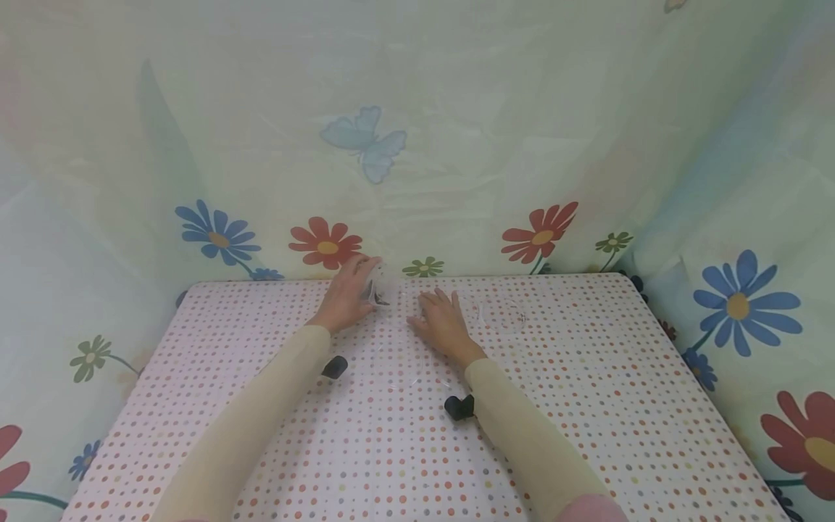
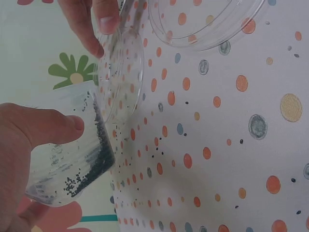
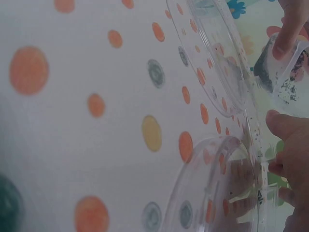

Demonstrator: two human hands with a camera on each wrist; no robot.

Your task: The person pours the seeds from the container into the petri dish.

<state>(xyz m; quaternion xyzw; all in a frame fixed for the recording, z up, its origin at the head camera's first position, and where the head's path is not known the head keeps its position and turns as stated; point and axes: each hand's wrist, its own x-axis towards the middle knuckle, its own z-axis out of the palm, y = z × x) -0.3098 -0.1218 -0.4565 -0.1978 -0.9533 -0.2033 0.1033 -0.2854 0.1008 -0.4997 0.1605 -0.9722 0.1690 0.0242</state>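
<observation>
Here, a person's left hand point(image 1: 346, 296), near the centre of the head view, grips a clear container point(image 2: 72, 152) of dark grains point(image 2: 100, 157), its thumb on the wall, at left in the left wrist view. The right hand point(image 1: 445, 326), fingers apart and holding nothing, lies just right; clear dishes point(image 3: 190, 179) stand nearby on the dotted tabletop point(image 1: 365, 449), though whether its fingers touch one cannot be told.

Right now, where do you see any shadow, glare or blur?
Head view: soft shadow beside the left sleeve, clear dishes nearly vanishing against the dotted tablecloth; left wrist view: pale highlights along a dish rim; right wrist view: a dark dot at the lower left edge is blurred.
</observation>
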